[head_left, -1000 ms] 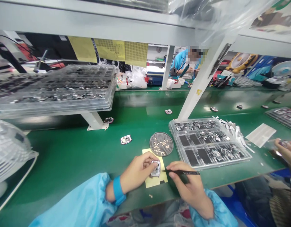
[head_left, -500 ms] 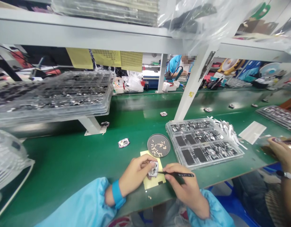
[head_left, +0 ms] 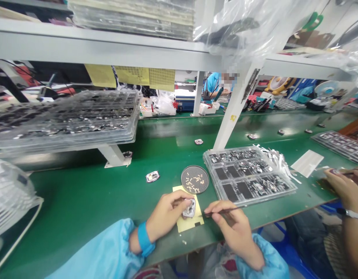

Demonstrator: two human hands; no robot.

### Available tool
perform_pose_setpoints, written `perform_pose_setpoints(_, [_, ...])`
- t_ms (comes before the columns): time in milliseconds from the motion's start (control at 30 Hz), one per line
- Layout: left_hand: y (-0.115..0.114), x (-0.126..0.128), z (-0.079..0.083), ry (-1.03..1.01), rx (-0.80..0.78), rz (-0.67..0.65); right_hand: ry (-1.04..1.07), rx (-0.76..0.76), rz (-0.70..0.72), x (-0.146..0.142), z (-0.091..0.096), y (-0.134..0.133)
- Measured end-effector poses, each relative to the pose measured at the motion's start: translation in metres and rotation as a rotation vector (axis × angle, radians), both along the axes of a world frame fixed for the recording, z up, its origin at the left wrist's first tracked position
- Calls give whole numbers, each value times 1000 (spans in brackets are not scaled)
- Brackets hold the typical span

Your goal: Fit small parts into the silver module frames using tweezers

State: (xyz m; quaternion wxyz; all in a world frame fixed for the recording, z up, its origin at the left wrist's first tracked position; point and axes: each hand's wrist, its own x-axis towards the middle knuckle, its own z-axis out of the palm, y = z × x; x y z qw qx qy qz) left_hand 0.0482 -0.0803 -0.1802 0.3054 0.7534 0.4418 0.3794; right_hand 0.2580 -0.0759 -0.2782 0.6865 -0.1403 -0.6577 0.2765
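My left hand point(head_left: 167, 211) grips a small rounded-square device housing point(head_left: 189, 208), silvery with parts showing inside, above a yellow paper sheet point(head_left: 182, 226). Just right of the sheet, my right hand point(head_left: 233, 224) is closed on black tweezers point(head_left: 225, 211), whose tips point left, a little short of the housing. Behind the hands lies a round dark perforated dish point(head_left: 207, 182) with many small cream-coloured pieces point(head_left: 193, 180) on it. Another similar housing point(head_left: 152, 176) rests on the green bench to the left of the dish.
A clear compartment tray point(head_left: 235, 201) of small parts stands right of the dish, by a white post point(head_left: 235, 112). Stacked trays point(head_left: 109, 135) sit on a raised shelf at left, near a white fan point(head_left: 12, 197). At right a co-worker's hand point(head_left: 344, 190) handles something.
My right hand has shifted slightly right, drawing the tweezers' tips away from the housing and turning the tweezers. My left hand keeps the housing in about the same place.
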Motion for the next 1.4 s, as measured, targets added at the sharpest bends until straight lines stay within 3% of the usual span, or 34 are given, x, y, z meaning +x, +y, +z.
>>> perform_pose_setpoints(133, [-2, 1, 1, 1, -2, 14, -20, 85, -131, -2, 6, 0])
perform_pose_setpoints(233, [-3, 1, 2, 13, 7, 16, -47, 96, -147, -7, 8, 0])
perform_pose_setpoints(433, [2, 0, -3, -109, -67, -13, -35, -24, 86, -4, 3, -7])
perform_pose_setpoints(567, [7, -1, -5, -221, -162, -21, 34, -69, 207, 25, 26, -6])
perform_pose_setpoints(633, [9, -2, -5, -227, -162, -1, 21, -94, 55, 48, 49, 11])
perform_pose_setpoints(700, [11, -3, -4, -224, -160, 12, -123, -123, -335, 71, 75, 39])
perform_pose_setpoints(767, [12, -4, -4, -226, -162, 14, -500, -210, -791, 90, 98, 75])
perform_pose_setpoints(800, [12, -5, -4, -230, -164, 13, -580, -241, -843, 96, 106, 93])
perform_pose_setpoints(900, [14, -7, -4, -243, -179, 17, -710, -281, -866, 108, 121, 136])
perform_pose_setpoints(1000, [14, -7, 0, -266, -211, 30, -798, -280, -830, 113, 123, 158])
perform_pose_setpoints(1233, [8, -4, 10, -316, -259, 67, -855, -226, -793, 122, 119, 167])
perform_pose_setpoints(1400, [12, -4, 6, -256, -234, 22, -831, -182, -747, 127, 120, 169])
